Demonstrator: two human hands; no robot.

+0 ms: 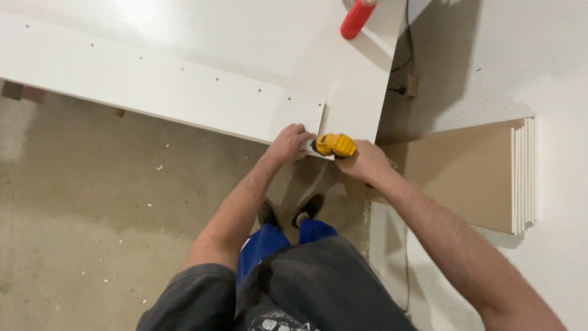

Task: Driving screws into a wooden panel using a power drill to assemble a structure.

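- White cabinet carcass (257,37) lies on its back on the concrete floor (79,202), open side up; likely laid flat so the joints can be reached from above.
- Long white side panel (159,86) stands on edge along the carcass front, a row of small drilled holes along its face; its right end meets a shorter end panel (358,92) at a corner.
- Stack of white-edged boards (490,175) leans against the white wall (539,55) at right, brown backs showing, well apart from the hands and out of the way.
- Red cylindrical handle (357,18) rests on the carcass at the top edge, well apart from both hands, not in use.
- Yellow power driver (334,145) sits right at the panel corner, nose pointing left into the joint, between the two hands.
- Right hand (366,162) is closed around the driver's rear grip, just right of the corner, wrist low, seemingly to push along the tool's axis.
- Left hand (291,142) is curled over the side panel's end, fingers wrapped on its top edge, touching the driver's nose; it looks like bracing the panel and steadying the tip.
- Person's shoes (293,214) are planted just below the corner.
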